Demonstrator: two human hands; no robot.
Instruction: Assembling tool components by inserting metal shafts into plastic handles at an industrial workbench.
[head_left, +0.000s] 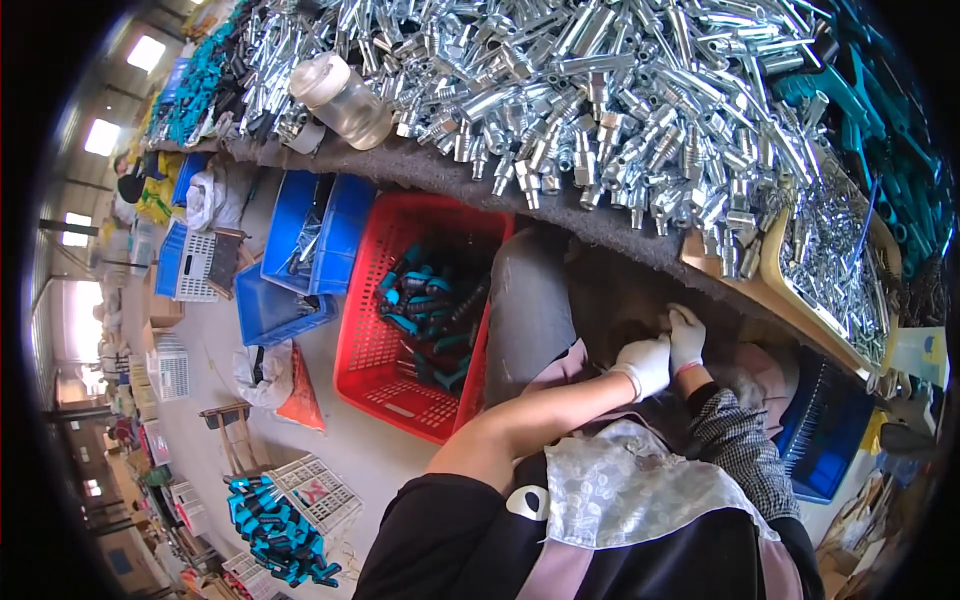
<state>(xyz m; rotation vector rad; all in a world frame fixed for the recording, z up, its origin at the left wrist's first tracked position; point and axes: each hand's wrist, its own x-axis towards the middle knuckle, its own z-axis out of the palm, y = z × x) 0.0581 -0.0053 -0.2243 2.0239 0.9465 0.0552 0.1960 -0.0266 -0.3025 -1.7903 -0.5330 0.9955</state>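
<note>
My left hand (645,369), in a white glove, is held low in front of me, just under the table's edge. Touching or nearly touching it is my right hand (686,338), gloved too, with its fingers curled together. Both look closed, but the dark space around them hides whatever they may be gripping. Above them on the table (430,172) lies a large heap of shiny metal fittings (600,110), some overhanging the edge. A wooden tray (775,262) of small metal pins or screws stands to the right of the heap.
A red basket (350,340) of teal-and-black handled parts stands left of my leg. Blue bins (290,315) are further left, another blue bin (825,440) at my right. A clear jar (345,105) sits on the table. More teal parts (275,530) are piled at lower left.
</note>
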